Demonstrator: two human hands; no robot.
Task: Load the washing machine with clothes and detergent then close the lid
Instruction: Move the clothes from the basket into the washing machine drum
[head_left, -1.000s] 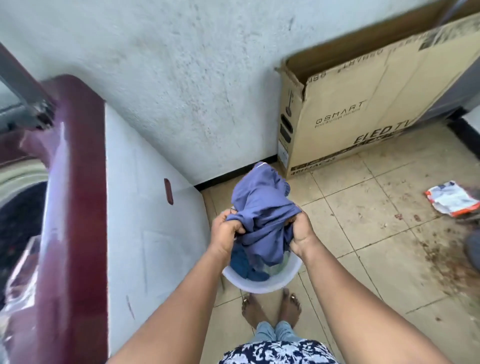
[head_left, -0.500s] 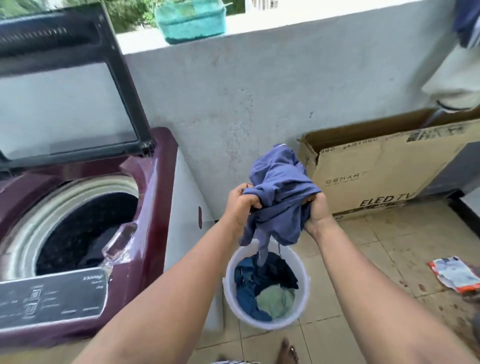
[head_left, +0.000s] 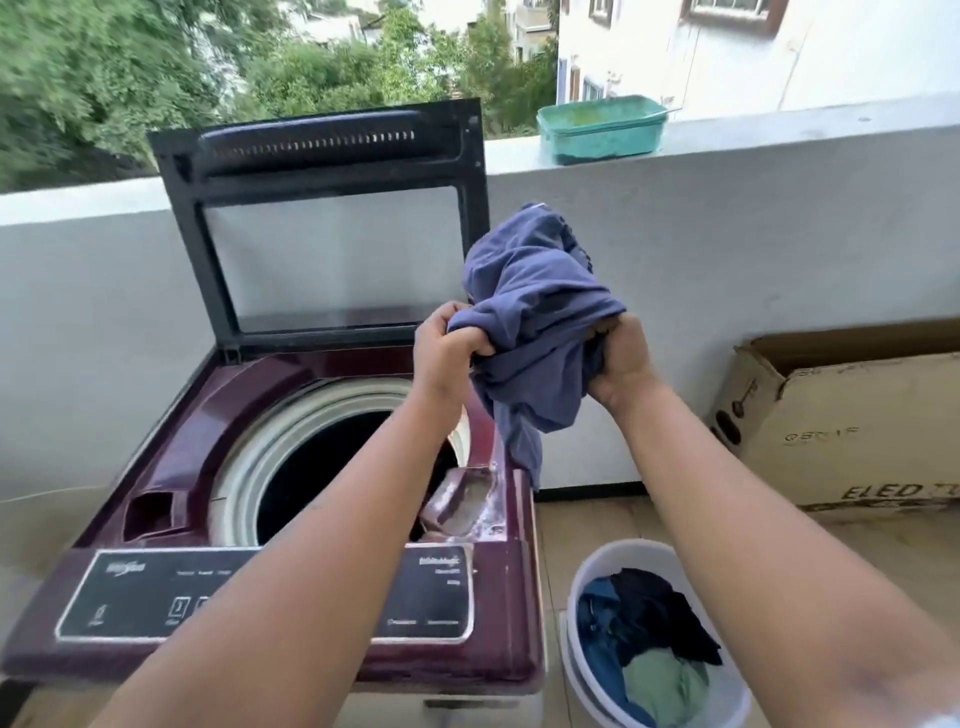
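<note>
A maroon top-load washing machine (head_left: 197, 415) stands at the left with its dark-framed lid (head_left: 332, 228) raised upright. Its round drum opening (head_left: 332, 467) looks dark inside. My left hand (head_left: 447, 353) and my right hand (head_left: 621, 358) both grip a bunched purple-blue garment (head_left: 535, 322), held in the air above the machine's right rear corner. Its lower end hangs down past the machine's right edge. A detergent tray (head_left: 462, 499) sits at the drum's right front. On the floor to the right stands a white bucket (head_left: 587, 577) with blue, dark and green clothes (head_left: 644, 644).
A grey parapet wall (head_left: 727, 249) runs behind the machine, with a teal tub (head_left: 602, 130) on its ledge. A large cardboard TV box (head_left: 857, 441) leans against the wall at the right. The floor is tiled beside the bucket.
My hands have lifted the purple-blue garment up out of the bucket and carried it left, toward the open machine. My view has risen from the floor to the machine and parapet.
</note>
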